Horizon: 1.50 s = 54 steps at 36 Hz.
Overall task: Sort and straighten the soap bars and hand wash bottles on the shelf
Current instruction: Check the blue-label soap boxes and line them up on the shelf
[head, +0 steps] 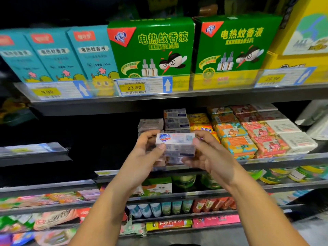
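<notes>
A white soap pack [175, 144] with a blue shield logo is held in front of the middle shelf [276, 161]. My left hand [147, 153] grips its left end and my right hand [207, 155] grips its right end. Behind it stand stacked white and lilac soap boxes [175, 120]. To the right lie rows of yellow soap bars [200, 124], orange-and-teal soap bars [234, 139], pink soap bars [262, 137] and white soap bars [291, 135]. No hand wash bottles are recognisable.
The shelf above carries teal boxes [58, 55] and green mosquito-liquid boxes [152, 48] behind price tags [134, 87]. Lower shelves hold tubes [159, 208] and packets [53, 219]. The middle shelf's left part is dark.
</notes>
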Motion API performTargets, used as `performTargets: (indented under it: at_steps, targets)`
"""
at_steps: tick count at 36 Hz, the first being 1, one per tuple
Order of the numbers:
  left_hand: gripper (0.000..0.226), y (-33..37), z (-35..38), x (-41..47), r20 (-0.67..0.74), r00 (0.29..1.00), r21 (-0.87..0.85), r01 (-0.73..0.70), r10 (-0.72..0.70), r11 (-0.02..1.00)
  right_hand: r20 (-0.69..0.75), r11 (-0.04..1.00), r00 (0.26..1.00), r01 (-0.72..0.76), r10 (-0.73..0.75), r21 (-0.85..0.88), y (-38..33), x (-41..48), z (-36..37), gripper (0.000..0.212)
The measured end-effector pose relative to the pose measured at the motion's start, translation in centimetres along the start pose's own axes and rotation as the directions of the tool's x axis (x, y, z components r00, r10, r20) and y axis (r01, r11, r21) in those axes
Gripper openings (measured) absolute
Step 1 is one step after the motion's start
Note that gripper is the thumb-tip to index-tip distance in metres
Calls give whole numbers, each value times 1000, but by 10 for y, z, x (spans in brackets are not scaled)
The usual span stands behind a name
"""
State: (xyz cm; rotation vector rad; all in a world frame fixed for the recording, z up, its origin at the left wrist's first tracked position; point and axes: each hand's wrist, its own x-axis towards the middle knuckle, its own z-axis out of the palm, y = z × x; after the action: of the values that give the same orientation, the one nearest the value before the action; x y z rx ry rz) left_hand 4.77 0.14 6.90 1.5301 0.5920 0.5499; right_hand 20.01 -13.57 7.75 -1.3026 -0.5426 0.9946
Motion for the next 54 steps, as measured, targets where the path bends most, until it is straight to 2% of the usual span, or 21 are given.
performTargets:
  at_steps: [2, 4, 7, 11, 13, 15, 16, 19, 21, 22, 23, 25, 27, 29, 31, 36, 40, 47, 50, 52, 54]
  targets:
    - [27, -1, -1, 0, -36, 998, -57, -54, 52, 997, -16, 999, 999, 47, -47, -7, -1, 3, 10, 33]
    - [29, -3, -5, 0, -52, 991, -25, -124, 122, 992, -41, 987, 993, 104, -110, -121, 2, 7, 18, 25]
    - [36, -10, -19, 1, -4, 961, 219, -270, 278, 938, -38, 951, 976, 199, -213, -236, 11, 14, 22, 11]
    - [52, -8, -40, 3, 140, 904, 506, -416, 405, 755, 29, 956, 966, 260, -259, -137, 16, 22, 28, 32]
    - [63, -3, -48, 5, 224, 865, 644, -477, 449, 598, 62, 953, 963, 268, -262, -143, 16, 26, 33, 40]
    - [73, 0, -57, 7, 266, 849, 761, -476, 457, 441, 92, 949, 964, 262, -249, -177, 18, 33, 38, 43]
    - [76, -1, -62, 7, 266, 852, 786, -463, 452, 409, 102, 946, 963, 264, -249, -187, 19, 36, 42, 43]
    - [75, -8, -80, 2, 198, 876, 798, -404, 440, 446, 98, 960, 965, 255, -245, -115, 22, 47, 52, 31]
    - [75, -19, -96, 0, 106, 904, 819, -316, 414, 479, 111, 940, 965, 256, -236, -225, 23, 53, 55, 22]
    - [75, -25, -105, -1, 47, 923, 835, -246, 381, 493, 130, 886, 964, 266, -233, -381, 25, 57, 54, 21]
    - [75, -29, -114, -2, -9, 940, 843, -177, 342, 507, 162, 773, 960, 279, -228, -569, 28, 61, 51, 26]
    - [73, -39, -130, -2, -93, 957, 836, -74, 273, 544, 259, 482, 947, 319, -190, -816, 36, 71, 45, 50]
    - [68, -47, -142, 1, -161, 966, 799, 8, 201, 602, 320, 357, 943, 331, -91, -873, 44, 76, 45, 62]
    - [67, -52, -149, 5, -207, 973, 740, 89, 99, 667, 335, 281, 942, 324, -12, -903, 51, 78, 45, 60]
    - [67, -55, -154, 11, -203, 979, 733, 154, -3, 662, 321, 221, 947, 308, 25, -925, 53, 77, 45, 55]
    - [57, -58, -157, 29, -87, 964, 768, 227, -252, 599, 305, 224, 952, 295, 13, -929, 52, 79, 46, 49]
    - [47, -58, -145, 33, -52, 926, 722, 294, -374, 626, 273, 230, 962, 262, 15, -937, 49, 77, 49, 50]
    - [57, -58, -118, 26, -77, 952, 824, 228, -296, 519, 266, 273, 964, 263, -28, -925, 50, 73, 44, 56]
    - [62, -53, -103, 22, -95, 970, 784, 210, -222, 584, 137, 220, 965, 187, -226, -957, 50, 73, 29, 49]
    - [67, -54, -90, 25, -83, 989, 766, 144, -126, 627, 72, 174, 915, 152, -397, -973, 48, 74, 16, 45]
    - [71, -55, -75, 32, -50, 998, 799, 63, -38, 598, 75, 105, 917, 126, -393, -987, 46, 76, 2, 51]
